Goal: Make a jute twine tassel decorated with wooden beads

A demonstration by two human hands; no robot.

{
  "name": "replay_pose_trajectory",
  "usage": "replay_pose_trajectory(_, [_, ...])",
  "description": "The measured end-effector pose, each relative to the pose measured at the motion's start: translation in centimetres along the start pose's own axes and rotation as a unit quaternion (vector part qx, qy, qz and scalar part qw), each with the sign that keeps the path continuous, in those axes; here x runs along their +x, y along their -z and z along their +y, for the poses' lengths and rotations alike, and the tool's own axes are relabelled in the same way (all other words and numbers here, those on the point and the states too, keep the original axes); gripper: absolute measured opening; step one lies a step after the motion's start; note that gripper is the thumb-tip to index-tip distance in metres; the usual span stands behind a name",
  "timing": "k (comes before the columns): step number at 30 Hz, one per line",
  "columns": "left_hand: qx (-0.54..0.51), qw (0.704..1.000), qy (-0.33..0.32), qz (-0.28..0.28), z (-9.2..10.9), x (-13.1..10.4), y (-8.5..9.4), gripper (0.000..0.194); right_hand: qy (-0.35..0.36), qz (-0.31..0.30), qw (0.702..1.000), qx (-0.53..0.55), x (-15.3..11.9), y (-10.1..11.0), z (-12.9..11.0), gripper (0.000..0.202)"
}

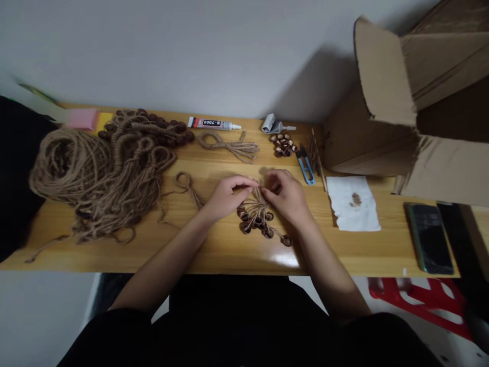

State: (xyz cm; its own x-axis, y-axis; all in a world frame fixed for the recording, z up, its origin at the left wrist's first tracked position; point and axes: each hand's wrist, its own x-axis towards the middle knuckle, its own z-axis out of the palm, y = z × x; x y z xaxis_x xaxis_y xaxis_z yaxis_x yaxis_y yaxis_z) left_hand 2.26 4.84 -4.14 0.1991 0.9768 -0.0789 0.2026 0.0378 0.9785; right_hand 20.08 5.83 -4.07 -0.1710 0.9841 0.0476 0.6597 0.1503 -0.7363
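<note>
Both hands meet over a bundle of jute cords [257, 205] near the middle of the table. From its lower ends hang several dark brown nut-shell pieces [268, 232], fanned out on the wood toward me. My left hand [232, 195] pinches the top of the bundle between thumb and fingertips. My right hand [284, 193] has its fingers curled with thumb and index together at the same spot, on the cords' right side. The very top of the bundle is partly hidden by the fingers. Left of my left hand lies a looped jute cord [186, 184].
A heap of jute rope [76, 163] fills the left. Behind lie a glue tube [214, 124], a tied cord bundle [229, 146], loose shell pieces [282, 145] and blue thread snips [305, 165]. To the right are a tissue [353, 216], a phone [430, 237] and a cardboard box [367, 132].
</note>
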Motion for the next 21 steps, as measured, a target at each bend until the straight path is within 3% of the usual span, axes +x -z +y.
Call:
replay_pose_trajectory(4, [0.004,1.0,-0.003,0.0,0.04,0.03,0.0,0.018,-0.001,0.014,0.999,0.038,-0.16,-0.03,0.0,0.025])
replay_pose_trajectory(8, [0.011,1.0,-0.004,0.001,0.03,0.05,0.0,0.018,-0.023,0.036,0.988,0.146,-0.26,0.08,-0.33,0.016])
replay_pose_trajectory(14, [-0.003,1.0,-0.004,0.007,0.07,-0.02,-0.05,0.017,-0.095,-0.018,0.945,0.313,-0.29,-0.07,-0.77,0.016])
replay_pose_trajectory(21, [-0.012,1.0,0.0,0.006,0.2,-0.08,-0.05,0.016,-0.102,-0.068,0.928,0.353,-0.53,-0.3,-0.91,0.026])
